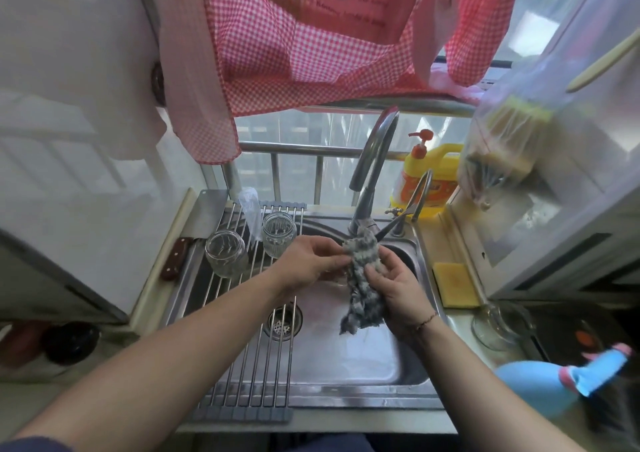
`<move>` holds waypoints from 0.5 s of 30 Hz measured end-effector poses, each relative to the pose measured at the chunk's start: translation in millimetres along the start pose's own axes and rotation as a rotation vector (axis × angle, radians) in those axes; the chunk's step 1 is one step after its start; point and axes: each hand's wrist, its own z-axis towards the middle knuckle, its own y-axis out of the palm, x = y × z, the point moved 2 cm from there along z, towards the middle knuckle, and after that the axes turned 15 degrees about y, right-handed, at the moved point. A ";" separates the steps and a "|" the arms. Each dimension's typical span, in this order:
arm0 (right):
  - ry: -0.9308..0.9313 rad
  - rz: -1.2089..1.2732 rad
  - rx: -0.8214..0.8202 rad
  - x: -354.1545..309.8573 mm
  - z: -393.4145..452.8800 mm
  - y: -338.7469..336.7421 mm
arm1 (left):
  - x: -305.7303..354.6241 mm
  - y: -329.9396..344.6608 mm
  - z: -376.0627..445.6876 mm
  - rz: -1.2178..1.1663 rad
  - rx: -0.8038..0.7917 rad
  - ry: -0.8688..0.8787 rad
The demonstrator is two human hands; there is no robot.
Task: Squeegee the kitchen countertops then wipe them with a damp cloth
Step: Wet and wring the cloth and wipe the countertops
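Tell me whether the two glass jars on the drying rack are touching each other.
Apart. The head view shows rack bars between the left jar and the right jar on the drying rack.

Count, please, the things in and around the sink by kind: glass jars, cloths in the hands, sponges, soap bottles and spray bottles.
Glass jars on the rack: 2
Cloth held by left hand and right hand: 1
Yellow sponge: 1
Yellow soap bottle: 1
Blue spray bottle: 1
Total: 6
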 end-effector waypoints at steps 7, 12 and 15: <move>0.144 0.098 -0.077 1.8 -0.6 -9.4 | -4.5 10.7 -0.2 0.105 -0.018 0.013; 0.170 0.116 -0.018 -0.1 -1.0 -23.4 | -0.6 12.4 4.2 0.230 0.095 0.012; 0.153 0.213 0.009 0.4 -0.4 -42.4 | 6.6 14.9 7.4 0.224 0.145 -0.009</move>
